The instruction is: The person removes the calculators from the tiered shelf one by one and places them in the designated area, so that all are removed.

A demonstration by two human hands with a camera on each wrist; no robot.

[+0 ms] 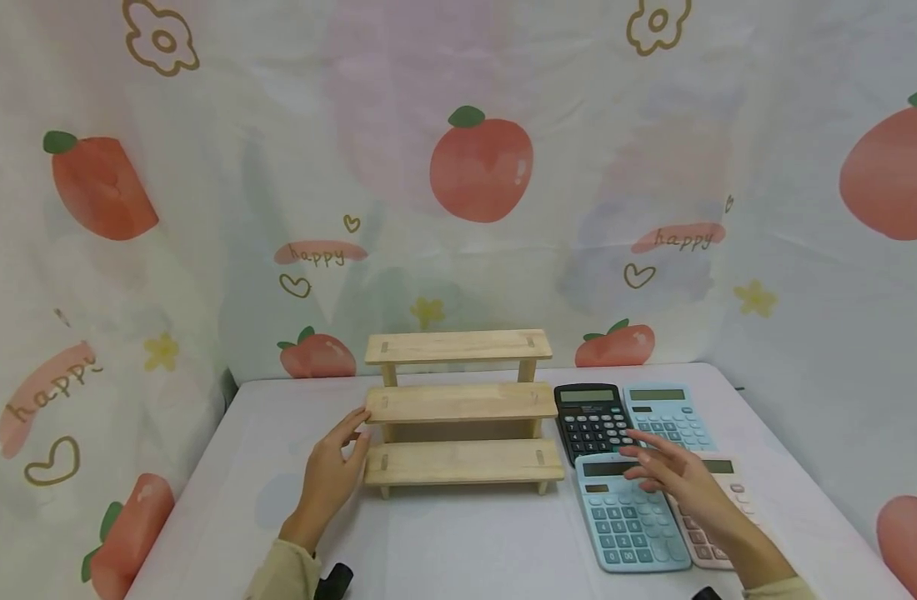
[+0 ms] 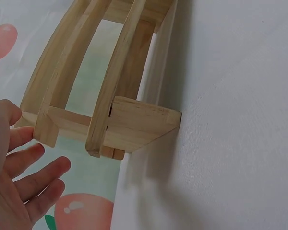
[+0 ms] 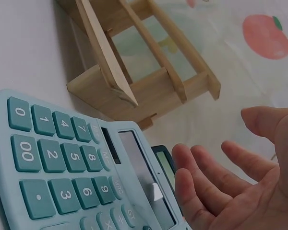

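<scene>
A three-tier wooden step rack [image 1: 462, 403] stands on the white table. My left hand [image 1: 333, 475] is at its left side, with fingertips right at the end of the middle plank. In the left wrist view the fingers [image 2: 43, 189] are loosely extended beside the plank ends. My right hand [image 1: 676, 475] hovers over the calculators with its fingers spread and holds nothing. Below it lies a large blue calculator [image 1: 631, 525], partly over a pink calculator [image 1: 702, 542]. Behind are a black calculator [image 1: 589, 417] and a light blue calculator [image 1: 668, 417].
A fabric backdrop [image 1: 481, 275] printed with peaches encloses the table on the back and both sides. The white tabletop [image 1: 458, 542] extends in front of the rack. Dark wrist gear [image 1: 334, 581] shows by the left sleeve.
</scene>
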